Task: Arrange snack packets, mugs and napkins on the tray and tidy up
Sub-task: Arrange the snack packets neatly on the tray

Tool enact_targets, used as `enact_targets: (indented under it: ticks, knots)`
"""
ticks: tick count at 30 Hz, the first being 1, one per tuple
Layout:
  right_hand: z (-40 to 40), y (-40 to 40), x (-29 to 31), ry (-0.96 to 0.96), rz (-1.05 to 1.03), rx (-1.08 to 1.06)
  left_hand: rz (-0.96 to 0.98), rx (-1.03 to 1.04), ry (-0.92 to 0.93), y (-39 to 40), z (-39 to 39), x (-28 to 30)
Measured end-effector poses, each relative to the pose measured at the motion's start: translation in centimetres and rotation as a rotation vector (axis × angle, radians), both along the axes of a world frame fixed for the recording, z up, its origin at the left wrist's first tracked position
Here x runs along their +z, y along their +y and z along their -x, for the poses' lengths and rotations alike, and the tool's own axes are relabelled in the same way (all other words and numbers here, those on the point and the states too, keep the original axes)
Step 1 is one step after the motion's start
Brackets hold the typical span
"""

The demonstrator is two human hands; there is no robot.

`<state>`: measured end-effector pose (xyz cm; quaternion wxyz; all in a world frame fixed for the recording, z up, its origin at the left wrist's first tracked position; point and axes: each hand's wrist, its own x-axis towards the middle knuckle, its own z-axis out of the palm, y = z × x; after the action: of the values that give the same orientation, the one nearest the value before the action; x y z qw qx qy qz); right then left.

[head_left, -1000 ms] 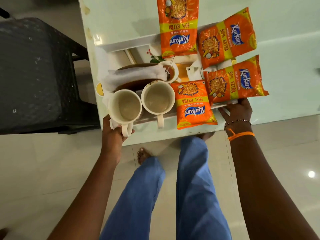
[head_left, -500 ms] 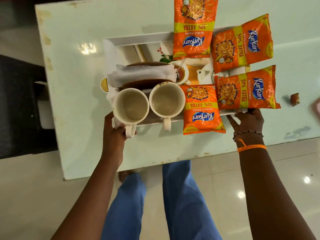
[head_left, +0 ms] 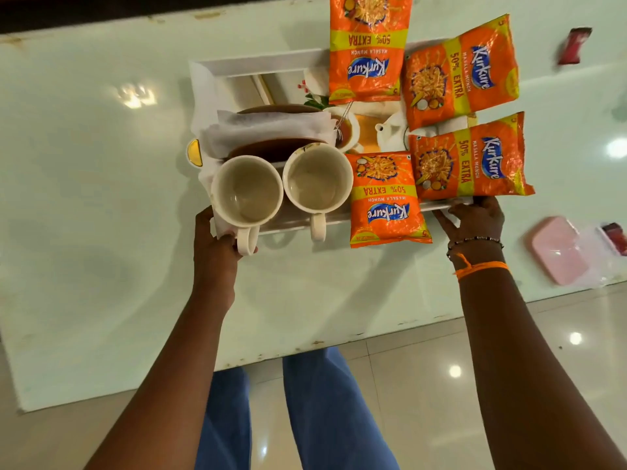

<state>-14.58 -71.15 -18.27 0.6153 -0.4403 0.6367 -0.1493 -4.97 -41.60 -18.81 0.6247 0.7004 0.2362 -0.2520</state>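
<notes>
Tray: the white tray (head_left: 258, 64) was over the pale green table (head_left: 84, 184), between the two hands; I could not tell if it rested on the table or was just above it.
Left hand: the left hand (head_left: 213, 256) was closed on the near left corner of the tray, with the thumb beside the handle of the left mug (head_left: 247, 195).
Right hand: the right hand (head_left: 475, 220) gripped the near right edge of the tray, fingers under the rim.
Mugs: the left mug and the right mug (head_left: 317, 181) stood upright, touching each other, just beyond the left hand; both were empty inside, with brownish stains, and their handles pointed toward the person.
Napkins: white napkins (head_left: 268, 128) lay folded across a brown plate (head_left: 274, 149), just beyond the mugs.
Snack packets: four orange snack packets (head_left: 385, 198) lay flat on the right half of the tray; the nearest one hung over the near rim, between the hands, and two others were beyond the right hand.
Tray print: a picture of a teapot and a cup showed on the tray floor between the packets.
Table, outward: a pink box (head_left: 559, 252) lay to the right of the right hand, and a red wrapper (head_left: 573, 45) well beyond it.
</notes>
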Motion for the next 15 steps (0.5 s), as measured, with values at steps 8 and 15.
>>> enact_targets:
  ticks: [8, 15]
  knots:
    - [0.4, 0.2, -0.5, -0.036, 0.008, 0.03, 0.035, 0.037, 0.063, -0.2, 0.2, 0.4]
    - [1.4, 1.3, 0.7, -0.155, -0.064, -0.069, 0.063, 0.166, 0.203, -0.8, 2.0, 1.0]
